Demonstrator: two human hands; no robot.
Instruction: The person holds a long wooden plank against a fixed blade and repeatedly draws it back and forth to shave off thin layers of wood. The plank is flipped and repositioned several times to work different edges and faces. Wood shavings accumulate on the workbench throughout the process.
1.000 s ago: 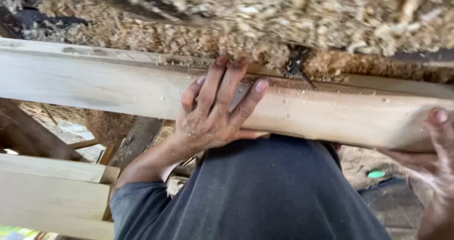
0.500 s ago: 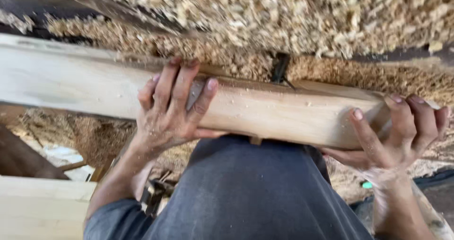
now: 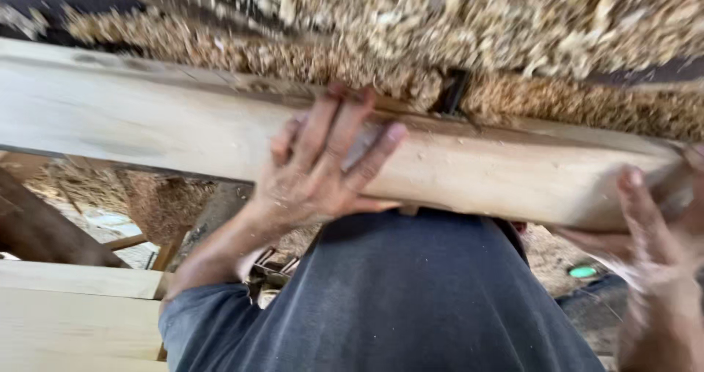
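A long pale wooden beam (image 3: 161, 134) runs across the view, dusted with sawdust. My left hand (image 3: 323, 167) lies flat on its near face, fingers spread and pointing up toward the beam's top edge. My right hand (image 3: 656, 269) is blurred at the right edge and cups the beam's right end from below, thumb up against its face. Below the beam, my dark blue shirt (image 3: 411, 299) fills the middle.
A thick heap of wood shavings (image 3: 455, 27) lies just behind the beam, with a small dark metal part (image 3: 451, 93) poking out of it. Pale planks (image 3: 66, 313) are stacked at lower left. A small green object (image 3: 583, 271) lies on the ground.
The beam and both hands have shifted in view. My right hand, gripping the beam's end half a second ago, has slid down and right. My left hand stays pressed on the beam.
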